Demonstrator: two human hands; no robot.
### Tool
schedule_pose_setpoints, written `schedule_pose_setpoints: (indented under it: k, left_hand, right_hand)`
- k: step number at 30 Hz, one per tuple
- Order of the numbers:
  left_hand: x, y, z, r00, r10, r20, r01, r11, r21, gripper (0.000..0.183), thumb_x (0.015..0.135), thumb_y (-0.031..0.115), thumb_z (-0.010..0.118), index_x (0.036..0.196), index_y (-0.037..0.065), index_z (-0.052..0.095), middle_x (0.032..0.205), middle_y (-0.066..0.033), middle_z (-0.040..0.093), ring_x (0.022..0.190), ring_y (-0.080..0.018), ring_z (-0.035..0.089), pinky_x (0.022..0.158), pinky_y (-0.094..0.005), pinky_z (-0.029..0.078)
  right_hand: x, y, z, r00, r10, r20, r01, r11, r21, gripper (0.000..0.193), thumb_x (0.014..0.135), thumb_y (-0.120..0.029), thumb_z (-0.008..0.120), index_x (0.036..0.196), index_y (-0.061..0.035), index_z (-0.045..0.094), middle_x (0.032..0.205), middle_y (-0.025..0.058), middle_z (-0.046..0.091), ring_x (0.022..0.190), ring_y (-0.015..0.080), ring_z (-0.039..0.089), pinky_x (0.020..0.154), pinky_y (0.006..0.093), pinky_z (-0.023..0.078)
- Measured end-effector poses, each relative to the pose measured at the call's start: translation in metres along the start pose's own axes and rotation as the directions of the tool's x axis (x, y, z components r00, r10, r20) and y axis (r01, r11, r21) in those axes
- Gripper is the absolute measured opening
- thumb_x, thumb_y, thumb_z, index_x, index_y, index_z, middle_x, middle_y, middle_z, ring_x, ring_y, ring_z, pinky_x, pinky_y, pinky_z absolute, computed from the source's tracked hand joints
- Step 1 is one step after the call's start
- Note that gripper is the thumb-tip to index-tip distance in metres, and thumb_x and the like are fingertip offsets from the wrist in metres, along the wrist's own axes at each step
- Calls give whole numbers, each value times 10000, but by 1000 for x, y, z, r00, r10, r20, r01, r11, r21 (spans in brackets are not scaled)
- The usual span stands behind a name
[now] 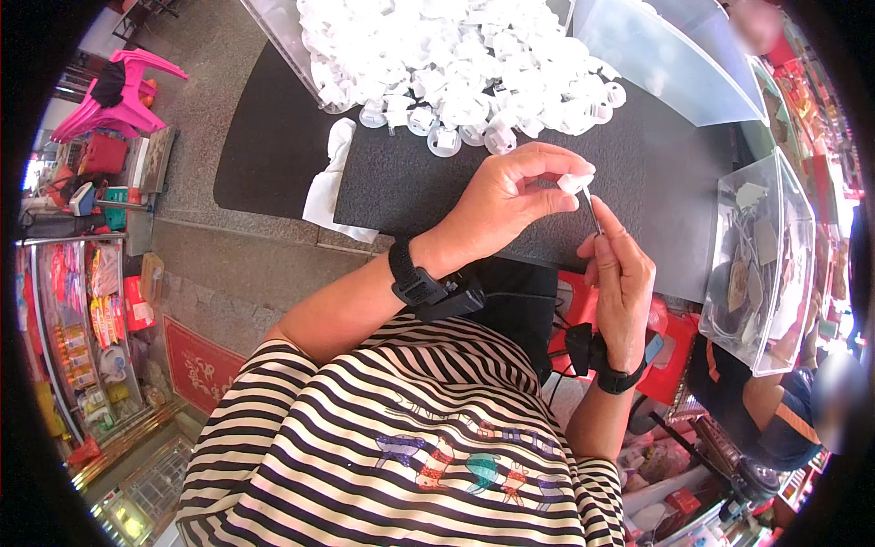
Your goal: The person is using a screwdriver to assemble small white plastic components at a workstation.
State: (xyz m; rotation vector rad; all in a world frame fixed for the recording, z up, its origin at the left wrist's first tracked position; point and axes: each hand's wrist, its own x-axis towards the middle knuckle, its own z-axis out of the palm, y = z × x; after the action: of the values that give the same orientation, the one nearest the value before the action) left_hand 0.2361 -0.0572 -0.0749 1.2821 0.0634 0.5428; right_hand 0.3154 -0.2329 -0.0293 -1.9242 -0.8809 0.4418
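My left hand [510, 196] pinches a small white plastic part [572, 183] between thumb and fingertips, just above the near side of the dark table mat [401, 187]. Close by on the right, my right hand [623, 278] grips a thin, dark metal tool [591, 211]. The tool's tip points up at the white part; whether they touch I cannot tell. Most of its shaft is hidden by my fingers. Beyond both hands, a big heap of similar white plastic pieces [456, 68] spreads over the table, several with round bases.
A white cloth or tissue [330, 187] lies at the mat's left edge. On the right stands a clear box [761, 264] of flat pieces and cords, with a translucent bin [674, 59] behind it. Another person [775, 410] is at the lower right. A pink plastic chair [128, 96] stands far left.
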Motion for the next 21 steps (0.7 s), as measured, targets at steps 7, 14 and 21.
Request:
schedule_pose_setpoints:
  k: [7,14,21]
  left_hand:
    - [0,0,0,1000,5,-12,-5,1000,-10,319,855,-8,716,1168,48,687,1205,-44,639,1071,-136,623,929,-285,543]
    - [0,-1,-1,1000,10,2,-10,1000,9,320,867,-35,695,1180,27,671,1256,-77,627,1094,-131,610,938,-274,523]
    - [0,2,0,1000,-22,7,22,1000,-21,318,878,-18,696,1192,15,660,1225,-70,645,1073,-124,620,941,-274,519]
  right_hand:
    - [0,2,1,1000,-15,-15,15,1000,-1,322,1011,-52,517,1311,-72,633,795,42,614,572,66,506,526,227,444]
    - [0,4,3,1000,-19,-22,19,999,33,325,1011,-50,515,1313,-70,633,786,37,618,564,60,498,521,222,430]
    - [-1,6,6,999,-29,-45,31,999,45,328,1006,-43,522,1314,-72,633,787,36,620,561,58,489,519,219,420]
